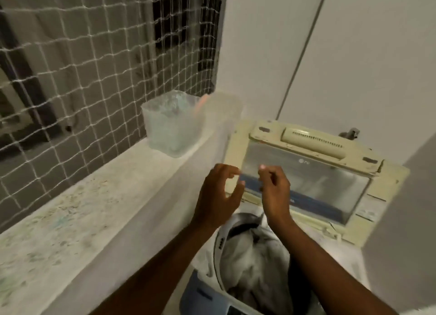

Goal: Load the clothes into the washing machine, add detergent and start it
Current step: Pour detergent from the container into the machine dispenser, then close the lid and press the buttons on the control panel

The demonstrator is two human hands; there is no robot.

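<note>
here grey clothes (254,251) fill the washing machine (238,137); both hands' fingers loosely curled, empty.

Single head-worn wide-angle view, looking forward and steeply down from above a top-loading washing machine (236,267). Close in: both forearms entering from the bottom edge, the raised lid (306,173) just ahead. Tilted, with walls and a netted window (94,67) slanting at the edges. Blurred throughout, probably from head motion. No second view to overlap with.
</note>
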